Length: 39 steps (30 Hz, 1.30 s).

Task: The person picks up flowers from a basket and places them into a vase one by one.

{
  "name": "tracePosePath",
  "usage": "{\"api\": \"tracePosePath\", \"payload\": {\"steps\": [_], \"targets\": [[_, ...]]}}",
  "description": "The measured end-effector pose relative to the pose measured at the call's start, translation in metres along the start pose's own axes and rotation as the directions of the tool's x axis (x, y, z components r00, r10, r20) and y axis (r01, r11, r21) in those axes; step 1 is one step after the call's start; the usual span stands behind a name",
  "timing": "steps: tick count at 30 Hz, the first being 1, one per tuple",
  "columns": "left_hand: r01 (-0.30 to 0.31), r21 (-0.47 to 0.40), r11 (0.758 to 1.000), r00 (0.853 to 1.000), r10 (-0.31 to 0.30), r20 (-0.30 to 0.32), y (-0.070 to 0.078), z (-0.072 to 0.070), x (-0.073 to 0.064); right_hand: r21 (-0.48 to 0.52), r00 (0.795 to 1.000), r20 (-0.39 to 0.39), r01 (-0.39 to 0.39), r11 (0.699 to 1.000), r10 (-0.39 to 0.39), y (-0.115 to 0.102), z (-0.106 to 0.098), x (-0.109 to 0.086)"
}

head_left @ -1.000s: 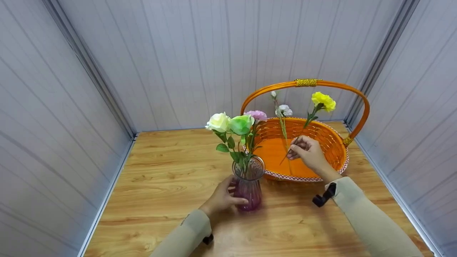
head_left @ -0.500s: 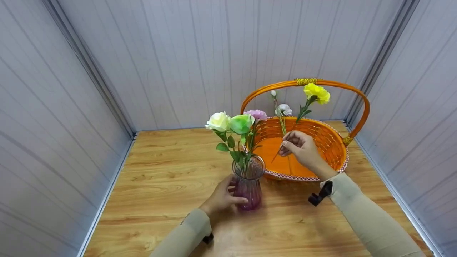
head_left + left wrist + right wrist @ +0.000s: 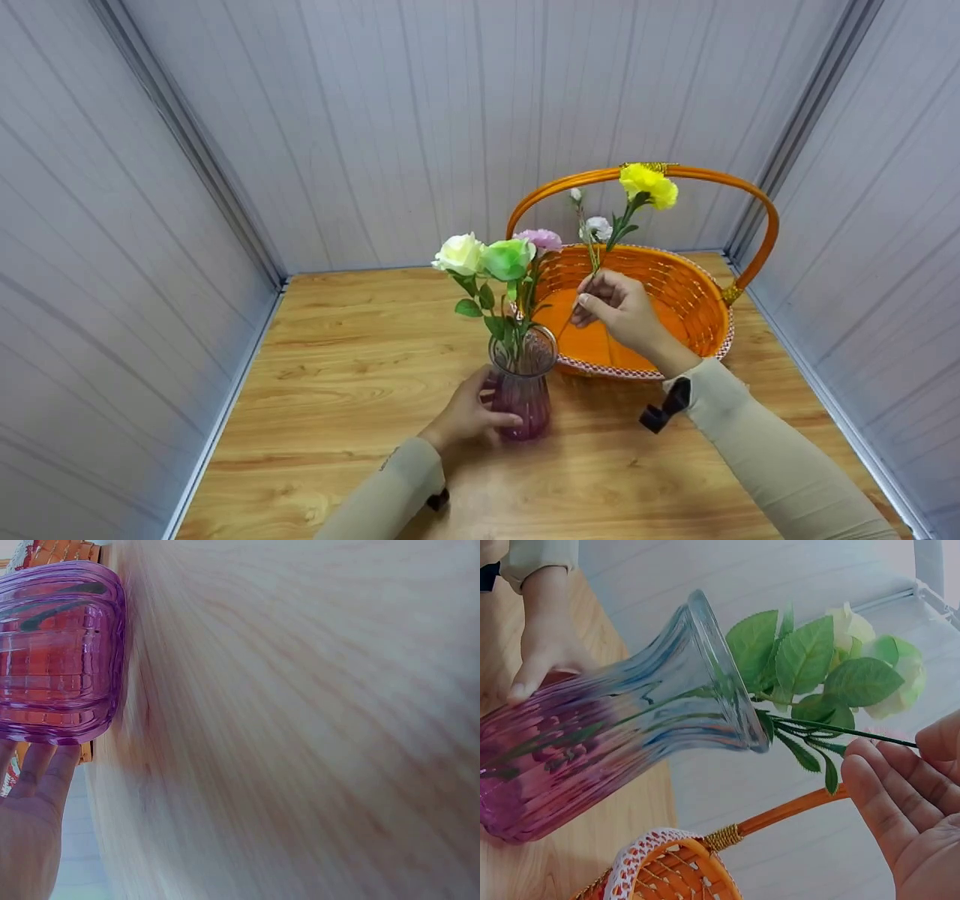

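Observation:
A glass vase (image 3: 529, 405), purple at the base and transparent toward its rim, stands upright on the table. My left hand (image 3: 469, 412) grips its lower body, thumb in front and fingers behind. Three blooms rise from the vase: a cream rose (image 3: 459, 255), a green rose (image 3: 508, 259) and a pink carnation (image 3: 540, 240). Between thumb and fingers my right hand (image 3: 619, 307) pinches the stem of a yellow carnation (image 3: 649, 186), bloom up and tilted right. In the right wrist view the stem's lower end (image 3: 840, 729) points at the vase's rim (image 3: 731, 675).
Just right of the vase sits an orange woven basket (image 3: 697, 315) with a tall arched handle (image 3: 761, 210). A white flower (image 3: 597, 229) and a white bud (image 3: 576, 194) lean up out of it. Pale panel walls (image 3: 360, 135) close in the wooden table (image 3: 337, 360) at the back and sides.
My right hand has moved left and slightly up with the yellow carnation, bringing its stem end from over the basket to beside the vase's rim. My left hand and the vase stay put.

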<state>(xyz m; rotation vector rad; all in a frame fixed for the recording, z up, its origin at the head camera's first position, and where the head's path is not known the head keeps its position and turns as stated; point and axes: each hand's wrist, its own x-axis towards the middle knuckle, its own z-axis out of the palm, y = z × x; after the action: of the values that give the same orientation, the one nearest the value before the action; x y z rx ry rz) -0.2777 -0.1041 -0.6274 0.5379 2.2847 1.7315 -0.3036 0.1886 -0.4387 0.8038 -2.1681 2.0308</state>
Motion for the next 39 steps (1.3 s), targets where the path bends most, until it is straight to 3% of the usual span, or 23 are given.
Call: {"api": "tracePosePath", "payload": {"steps": [14, 21, 32, 39], "targets": [[-0.020, 0.017, 1.000, 1.000, 0.020, -0.007, 0.000, 0.001, 0.001, -0.073, 0.996, 0.082, -0.030, 0.997, 0.036, 0.001, 0.016, 0.003], [-0.014, -0.006, 1.000, 1.000, 0.014, 0.000, 0.001, 0.002, -0.001, -0.155, 0.994, 0.110, -0.004, 0.988, 0.021, 0.004, 0.023, 0.002], [-0.011, -0.001, 1.000, 1.000, 0.011, 0.000, 0.000, 0.001, 0.000, -0.372, 0.981, 0.193, 0.074, 0.925, 0.000, 0.010, 0.028, 0.002], [-0.007, -0.005, 1.000, 1.000, 0.007, -0.002, 0.000, 0.001, -0.001, -0.441, 0.973, 0.229, 0.090, 0.893, 0.015, 0.015, 0.029, 0.003]]}}
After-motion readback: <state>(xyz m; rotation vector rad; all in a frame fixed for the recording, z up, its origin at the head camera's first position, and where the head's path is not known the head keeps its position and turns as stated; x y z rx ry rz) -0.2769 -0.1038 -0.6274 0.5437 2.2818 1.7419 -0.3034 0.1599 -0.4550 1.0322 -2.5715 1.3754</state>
